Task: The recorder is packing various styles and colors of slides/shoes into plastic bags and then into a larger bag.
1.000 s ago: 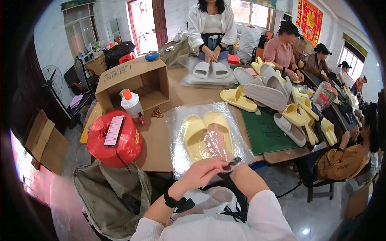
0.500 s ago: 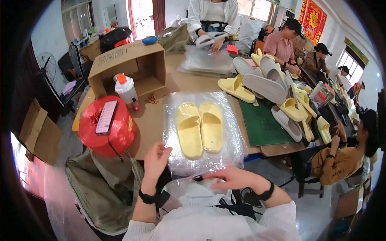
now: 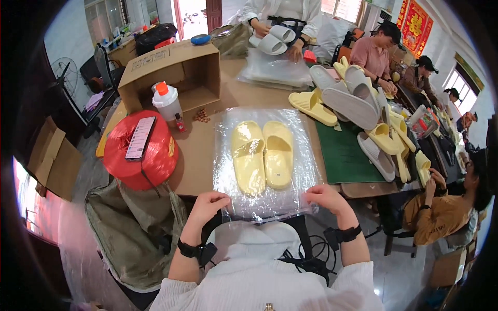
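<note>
In front of me a pair of yellow slippers (image 3: 278,160) lies side by side, under the shiny film of a clear plastic bag (image 3: 306,166). More clear bags seem to lie flat beneath it; how many layers I cannot tell. At the bag's near left corner, my left hand (image 3: 208,207) is closed, thumb and fingertips pinching the film. My right hand (image 3: 329,199) pinches the near right side of the same bag. The bag's near edge stretches between both hands, over the table's front edge.
Left stand a red twine roll (image 3: 166,166) carrying a phone (image 3: 140,138), a white bottle (image 3: 167,103) and an open carton (image 3: 207,78). Loose grey and yellow slippers (image 3: 348,108) pile up on the green mat (image 3: 337,160). Across the table a person handles pale slippers (image 3: 273,41) above stacked bags (image 3: 280,72).
My right hand has moved up and right from near my lap to the bag's right side. My left hand has closed on its left corner. The person opposite has shifted the pale slippers.
</note>
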`<state>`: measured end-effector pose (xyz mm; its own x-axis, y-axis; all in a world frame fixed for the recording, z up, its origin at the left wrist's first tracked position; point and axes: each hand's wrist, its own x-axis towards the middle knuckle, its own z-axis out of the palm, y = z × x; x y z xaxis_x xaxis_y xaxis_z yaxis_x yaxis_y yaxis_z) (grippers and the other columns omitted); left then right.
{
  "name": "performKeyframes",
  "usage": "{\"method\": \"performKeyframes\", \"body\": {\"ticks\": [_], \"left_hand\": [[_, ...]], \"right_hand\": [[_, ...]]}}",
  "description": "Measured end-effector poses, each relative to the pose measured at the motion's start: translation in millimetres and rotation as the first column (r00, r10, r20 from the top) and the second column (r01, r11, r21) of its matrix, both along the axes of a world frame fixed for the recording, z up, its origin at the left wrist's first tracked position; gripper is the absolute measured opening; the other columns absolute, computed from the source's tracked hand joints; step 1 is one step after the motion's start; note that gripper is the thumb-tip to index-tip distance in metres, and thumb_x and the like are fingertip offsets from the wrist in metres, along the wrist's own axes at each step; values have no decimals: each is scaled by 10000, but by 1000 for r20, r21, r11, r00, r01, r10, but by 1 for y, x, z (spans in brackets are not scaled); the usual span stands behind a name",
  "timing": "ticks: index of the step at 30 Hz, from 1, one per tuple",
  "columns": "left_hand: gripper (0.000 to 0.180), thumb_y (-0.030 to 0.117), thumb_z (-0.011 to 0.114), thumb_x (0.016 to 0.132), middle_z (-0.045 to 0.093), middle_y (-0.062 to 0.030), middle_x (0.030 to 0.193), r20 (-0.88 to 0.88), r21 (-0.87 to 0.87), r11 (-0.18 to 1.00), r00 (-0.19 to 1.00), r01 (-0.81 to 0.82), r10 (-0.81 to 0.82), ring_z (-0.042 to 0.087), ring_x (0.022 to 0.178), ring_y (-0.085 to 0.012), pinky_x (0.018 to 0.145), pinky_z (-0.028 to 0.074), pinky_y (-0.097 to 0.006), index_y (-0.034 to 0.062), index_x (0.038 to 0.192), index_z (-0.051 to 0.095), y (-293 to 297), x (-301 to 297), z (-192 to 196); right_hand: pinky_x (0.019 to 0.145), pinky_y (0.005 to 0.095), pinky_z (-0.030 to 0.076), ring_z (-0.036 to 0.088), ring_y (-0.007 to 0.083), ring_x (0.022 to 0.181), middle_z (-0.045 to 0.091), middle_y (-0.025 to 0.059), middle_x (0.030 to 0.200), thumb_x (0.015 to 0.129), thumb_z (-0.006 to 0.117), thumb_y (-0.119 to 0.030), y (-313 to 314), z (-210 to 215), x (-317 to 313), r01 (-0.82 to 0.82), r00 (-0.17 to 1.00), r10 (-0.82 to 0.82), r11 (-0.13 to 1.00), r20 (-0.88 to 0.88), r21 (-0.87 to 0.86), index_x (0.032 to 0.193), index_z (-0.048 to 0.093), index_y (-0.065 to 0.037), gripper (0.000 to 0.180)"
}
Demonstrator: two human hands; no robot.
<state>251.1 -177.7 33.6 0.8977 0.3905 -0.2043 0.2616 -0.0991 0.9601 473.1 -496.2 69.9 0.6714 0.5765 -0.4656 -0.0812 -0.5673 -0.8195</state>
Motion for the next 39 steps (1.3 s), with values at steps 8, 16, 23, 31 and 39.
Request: {"method": "performKeyframes", "body": {"ticks": [8, 16, 23, 31, 39], "left_hand": [[166, 108, 611, 953, 717, -71, 879, 30, -126, 981, 988, -146, 151, 656, 653, -111, 543, 484, -208, -19, 998, 708, 11, -5, 7], [94, -50, 586, 928, 645, -73, 1045, 628, 23, 970, 758, -242, 174, 627, 1024, -152, 929, 479, -282, -26, 1008, 629, -14, 12, -4], [45, 37, 610, 929, 567, 30, 849, 436, -342, 922, 839, -180, 325, 489, 756, -52, 761, 441, -243, 17, 898, 584, -27, 27, -48], [594, 178, 665, 922, 584, -94, 1091, 316, -411, 882, 871, -231, 376, 563, 844, -133, 701, 499, -266, -67, 1394, 399, -43, 44, -25], [377, 127, 664, 897, 654, -85, 1018, 166, -467, 877, 963, -112, 212, 636, 840, -150, 657, 506, -272, -36, 1216, 549, -38, 61, -4]], "right_hand": [[778, 266, 517, 658, 125, 851, 706, 56, 917, 932, 650, -133, -17, -1, 1, 120, 992, -124, 953, -6, 277, 968, 666, 11, 150], [912, 340, 526, 645, 188, 992, 657, 114, 1075, 986, 554, -104, 8, -31, -7, 337, 908, -380, 418, -175, 843, 999, 594, -9, 103], [919, 403, 493, 616, 249, 1058, 639, 128, 1113, 946, 611, -203, 21, -55, -15, 689, 713, -150, 334, -685, 643, 1082, 611, -30, 219], [622, 295, 524, 640, 158, 761, 673, 108, 963, 909, 700, -275, 40, -52, -11, 436, 899, -324, 711, -293, 551, 1165, 587, 56, 433], [539, 263, 468, 588, 115, 674, 678, 61, 885, 853, 737, -273, 55, -36, -17, 241, 962, -149, 861, -230, 449, 1255, 621, 29, 516]]}}
